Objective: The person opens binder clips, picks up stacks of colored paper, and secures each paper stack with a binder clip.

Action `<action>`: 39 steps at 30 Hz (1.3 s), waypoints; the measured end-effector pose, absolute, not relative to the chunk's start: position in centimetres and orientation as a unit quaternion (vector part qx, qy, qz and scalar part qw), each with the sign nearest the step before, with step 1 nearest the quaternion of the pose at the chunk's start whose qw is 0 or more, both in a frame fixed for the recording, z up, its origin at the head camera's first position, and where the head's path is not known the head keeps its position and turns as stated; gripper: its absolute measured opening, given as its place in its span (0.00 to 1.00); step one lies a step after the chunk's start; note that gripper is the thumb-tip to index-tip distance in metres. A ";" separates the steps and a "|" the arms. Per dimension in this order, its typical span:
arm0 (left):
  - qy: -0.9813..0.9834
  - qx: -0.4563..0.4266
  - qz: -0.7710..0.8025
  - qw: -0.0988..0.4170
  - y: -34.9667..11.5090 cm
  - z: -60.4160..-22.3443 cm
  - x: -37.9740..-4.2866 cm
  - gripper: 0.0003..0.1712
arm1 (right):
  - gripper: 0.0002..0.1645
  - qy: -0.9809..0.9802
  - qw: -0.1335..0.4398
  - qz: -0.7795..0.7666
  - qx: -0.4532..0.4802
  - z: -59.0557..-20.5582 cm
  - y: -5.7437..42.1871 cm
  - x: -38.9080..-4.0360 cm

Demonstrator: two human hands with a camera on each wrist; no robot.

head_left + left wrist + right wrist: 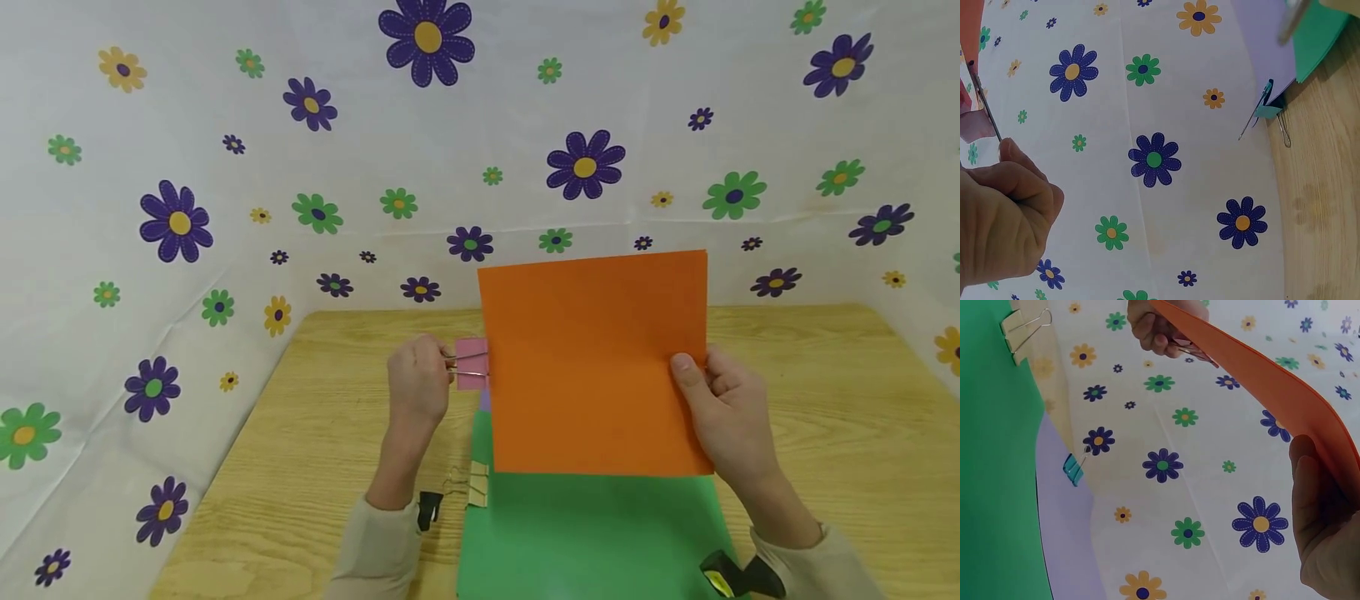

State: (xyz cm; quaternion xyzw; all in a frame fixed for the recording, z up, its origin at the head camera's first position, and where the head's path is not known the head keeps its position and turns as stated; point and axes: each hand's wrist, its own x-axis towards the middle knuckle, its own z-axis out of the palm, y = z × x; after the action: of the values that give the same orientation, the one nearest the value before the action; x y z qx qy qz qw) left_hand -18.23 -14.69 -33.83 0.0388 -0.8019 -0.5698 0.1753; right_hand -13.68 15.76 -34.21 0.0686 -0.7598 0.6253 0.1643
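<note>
My left hand (pixel 420 379) pinches the wire handles of a pink binder clip (pixel 471 364). The clip's mouth meets the left edge of an orange paper stack (pixel 600 367); whether it bites the paper I cannot tell. My right hand (pixel 727 412) grips the stack's right edge, thumb on the front face, fingers behind. In the right wrist view the raised orange paper bends in a curve. Below it lies green paper (pixel 592 533) with a pale yellow binder clip (pixel 478 485) on its left edge.
Purple paper (pixel 1063 506) with a teal binder clip (pixel 1073 470) lies beyond the green paper, mostly hidden by the orange in the head view. Everything rests on a wood-grain table (pixel 330 433). A white flowered cloth (pixel 337 150) hangs behind and at the sides.
</note>
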 end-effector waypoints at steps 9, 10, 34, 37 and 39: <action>-0.809 0.038 -0.560 0.177 -14.6 -33.8 -18.2 0.25 | 0.14 -0.758 0.166 0.628 0.066 -34.3 15.4 -13.5; -0.811 0.037 -0.556 0.176 -14.6 -33.8 -18.2 0.25 | 0.14 -0.756 0.166 0.630 0.065 -34.3 15.4 -13.5; -0.824 0.031 -0.543 0.157 -13.6 -34.0 -17.9 0.28 | 0.14 -0.738 0.180 0.647 0.072 -35.2 13.8 -13.2; -0.826 0.030 -0.539 0.162 -13.6 -34.1 -18.0 0.28 | 0.14 -0.735 0.179 0.650 0.074 -35.2 13.7 -13.2; -0.828 0.031 -0.533 0.168 -13.6 -34.1 -18.1 0.27 | 0.14 -0.737 0.177 0.649 0.071 -35.2 13.7 -13.2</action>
State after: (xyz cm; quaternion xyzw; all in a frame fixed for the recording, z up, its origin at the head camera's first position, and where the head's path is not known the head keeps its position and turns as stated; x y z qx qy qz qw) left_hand -18.11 -13.59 -34.13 0.0308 -0.8284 -0.5334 0.1684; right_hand -13.17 13.65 -35.15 0.0713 -0.7366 0.6490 0.1765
